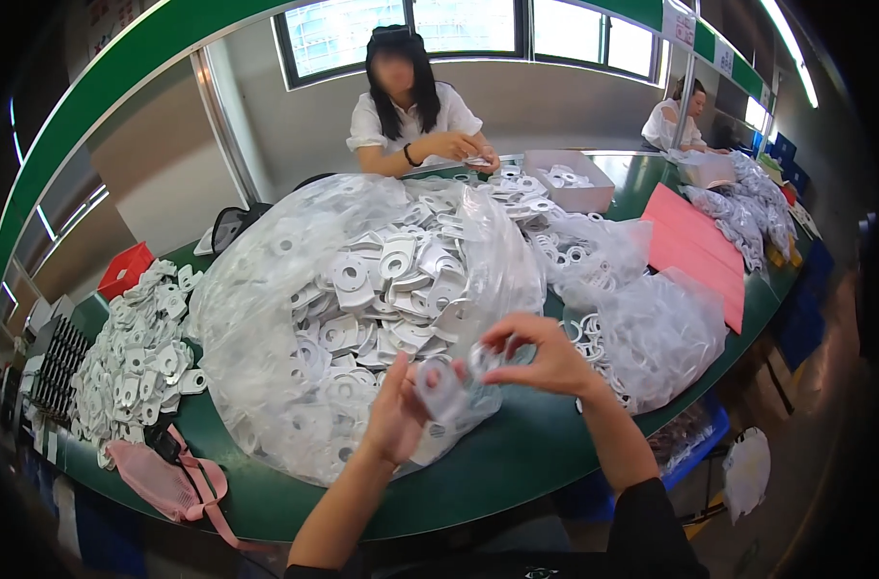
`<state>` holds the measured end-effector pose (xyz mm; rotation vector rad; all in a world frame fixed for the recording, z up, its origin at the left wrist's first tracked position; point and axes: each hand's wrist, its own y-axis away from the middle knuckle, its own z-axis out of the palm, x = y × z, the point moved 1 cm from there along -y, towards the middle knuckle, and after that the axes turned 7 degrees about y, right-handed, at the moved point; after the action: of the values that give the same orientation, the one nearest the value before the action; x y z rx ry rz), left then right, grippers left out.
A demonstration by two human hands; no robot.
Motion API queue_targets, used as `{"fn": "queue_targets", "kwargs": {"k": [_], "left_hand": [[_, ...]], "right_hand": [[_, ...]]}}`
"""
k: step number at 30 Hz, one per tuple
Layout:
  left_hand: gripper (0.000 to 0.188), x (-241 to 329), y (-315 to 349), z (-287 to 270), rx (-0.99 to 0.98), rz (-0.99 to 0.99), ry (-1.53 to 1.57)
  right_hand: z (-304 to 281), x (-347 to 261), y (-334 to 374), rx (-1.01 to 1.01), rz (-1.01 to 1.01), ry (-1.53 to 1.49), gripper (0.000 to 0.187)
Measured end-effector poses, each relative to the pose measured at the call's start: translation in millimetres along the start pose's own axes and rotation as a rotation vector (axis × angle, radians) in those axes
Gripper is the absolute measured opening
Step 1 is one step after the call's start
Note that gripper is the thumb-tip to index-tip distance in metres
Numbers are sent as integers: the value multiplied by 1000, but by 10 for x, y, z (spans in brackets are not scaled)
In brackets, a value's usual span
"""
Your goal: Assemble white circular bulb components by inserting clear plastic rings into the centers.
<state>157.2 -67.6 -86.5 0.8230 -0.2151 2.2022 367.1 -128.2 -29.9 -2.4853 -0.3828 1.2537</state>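
Note:
My left hand (397,417) grips a flat white plastic plate (442,390), slightly blurred, near the middle of the table. Just to its right, my right hand (544,355) pinches a small white ring (482,361) between thumb and fingers. The ring is close to the plate's upper right edge; I cannot tell whether they touch. Behind both hands, a large clear plastic bag (251,289) lies open, full of white plates (349,274) with round holes. More white rings (590,340) spill from a smaller clear bag (663,323) on the right.
Loose white parts (136,352) are heaped at left, near a red bin (126,270), a black rack (55,359) and a pink strapped pouch (160,475). A pink sheet (692,253) and white box (570,181) lie beyond the rings. A co-worker (415,116) sits opposite; another sits far right.

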Motion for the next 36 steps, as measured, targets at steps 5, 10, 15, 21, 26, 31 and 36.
{"fn": "queue_targets", "kwargs": {"k": [5,10,15,21,26,31,36], "left_hand": [[53,-283,-18,12,-96,-188,197],[37,-352,-38,-182,-50,-123,-23],[31,-286,-20,-247,57,-75,-59],[30,-277,-4,-191,78,-63,-141],[34,-263,11,-152,-15,-101,7],[44,-268,1,-177,-26,-69,-128],[47,-261,20,-152,-42,-42,-234]], "right_hand": [[445,135,-46,-89,-227,263,37],[399,296,24,0,-28,84,32],[-159,776,53,569,320,423,16],[-268,1282,272,198,689,783,23],[-321,1190,268,82,723,749,25],[-295,1215,300,158,653,746,28],[-317,1242,292,93,531,674,27]]}}
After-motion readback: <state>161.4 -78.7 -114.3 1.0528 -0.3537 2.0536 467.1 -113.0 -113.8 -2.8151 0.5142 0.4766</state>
